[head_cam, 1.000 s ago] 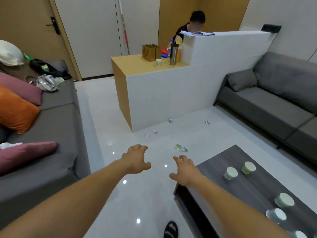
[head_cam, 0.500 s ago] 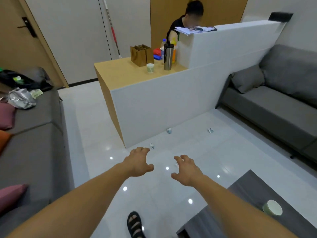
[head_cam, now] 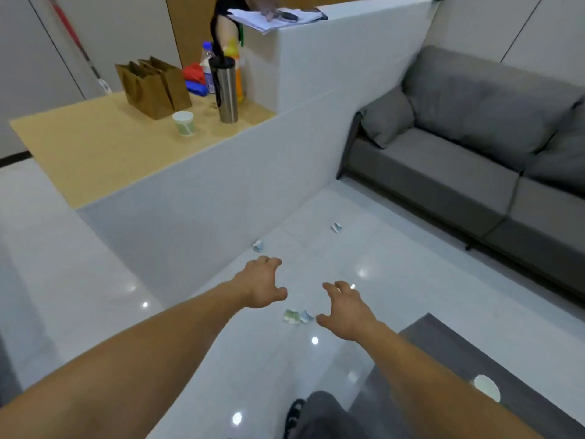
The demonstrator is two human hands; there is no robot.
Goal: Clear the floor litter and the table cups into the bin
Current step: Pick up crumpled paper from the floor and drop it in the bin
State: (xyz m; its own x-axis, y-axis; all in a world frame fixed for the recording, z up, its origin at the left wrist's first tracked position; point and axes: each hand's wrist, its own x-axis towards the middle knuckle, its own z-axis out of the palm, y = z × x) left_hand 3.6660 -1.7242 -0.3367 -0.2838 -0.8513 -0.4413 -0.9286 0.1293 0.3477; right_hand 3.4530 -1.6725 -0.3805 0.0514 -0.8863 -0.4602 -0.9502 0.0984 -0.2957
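The left hand (head_cam: 264,282) and right hand (head_cam: 345,308) hover empty, fingers spread. A crushed green-and-white paper cup (head_cam: 296,316) lies on the glossy white floor (head_cam: 411,280) between them, beside the right thumb, its long axis running hand to hand; the right seems nearer.

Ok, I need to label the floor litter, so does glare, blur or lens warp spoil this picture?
Head view throughout: lamp glare dots the glossy floor, one spot just past the right hand; the litter scrap between it and the left hand is soft but readable; wide-angle warp tilts the counter and sofa.
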